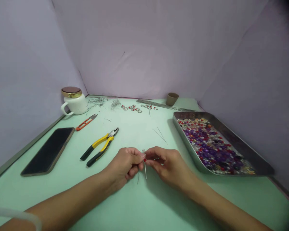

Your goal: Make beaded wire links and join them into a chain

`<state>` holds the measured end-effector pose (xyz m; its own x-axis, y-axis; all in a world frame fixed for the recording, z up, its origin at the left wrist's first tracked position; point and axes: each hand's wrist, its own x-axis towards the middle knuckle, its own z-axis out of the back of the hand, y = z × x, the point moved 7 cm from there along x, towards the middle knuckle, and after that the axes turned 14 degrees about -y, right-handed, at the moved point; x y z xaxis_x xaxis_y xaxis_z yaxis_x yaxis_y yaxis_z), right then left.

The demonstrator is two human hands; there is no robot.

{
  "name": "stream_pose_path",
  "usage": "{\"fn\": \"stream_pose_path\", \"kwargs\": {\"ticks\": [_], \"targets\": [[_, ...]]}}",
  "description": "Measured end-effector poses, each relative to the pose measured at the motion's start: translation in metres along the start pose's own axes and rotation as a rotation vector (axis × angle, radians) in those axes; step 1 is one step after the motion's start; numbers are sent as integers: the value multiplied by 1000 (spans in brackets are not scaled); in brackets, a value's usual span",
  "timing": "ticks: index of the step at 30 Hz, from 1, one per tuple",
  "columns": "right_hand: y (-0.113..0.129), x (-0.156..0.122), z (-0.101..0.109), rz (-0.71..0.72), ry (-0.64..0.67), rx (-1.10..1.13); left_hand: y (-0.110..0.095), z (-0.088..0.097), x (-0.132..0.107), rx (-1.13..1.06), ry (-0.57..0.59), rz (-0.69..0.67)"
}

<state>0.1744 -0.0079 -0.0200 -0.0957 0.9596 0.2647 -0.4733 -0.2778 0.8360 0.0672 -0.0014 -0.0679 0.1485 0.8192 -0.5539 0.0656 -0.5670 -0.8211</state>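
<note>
Close to the table's front, my left hand [130, 162] pinches a small beaded wire piece [144, 160] between thumb and fingers. A red bead and a few clear beads show on it, and thin wire ends hang below. From the other side my right hand [170, 165] has thumb and forefinger closed in at the red bead, touching the same piece. Its far end is partly hidden by the fingertips. Pliers [101, 147] with yellow and black handles lie to the left of my hands. Beyond my right hand, loose cut wires [161, 136] rest on the table.
A metal tray [191, 150] of mixed beads stands at right. Finished-looking beaded pieces [132, 108], wire scraps [98, 101], long wires [156, 104] and a brown cup [172, 99] line the back. At left are a lidded white mug [75, 103], orange thread snips [86, 122] and a phone [48, 151].
</note>
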Motion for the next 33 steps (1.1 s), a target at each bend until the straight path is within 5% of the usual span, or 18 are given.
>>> {"fn": "stream_pose_path", "kwargs": {"ticks": [6, 24, 33], "targets": [[0, 2, 3, 124, -52, -28, -1, 0, 1, 8, 27, -6], [12, -3, 12, 260, -175, -66, -32, 1, -10, 337, -49, -452], [15, -6, 9, 193, -176, -145, -30, 2, -6, 352, -4, -396]]}}
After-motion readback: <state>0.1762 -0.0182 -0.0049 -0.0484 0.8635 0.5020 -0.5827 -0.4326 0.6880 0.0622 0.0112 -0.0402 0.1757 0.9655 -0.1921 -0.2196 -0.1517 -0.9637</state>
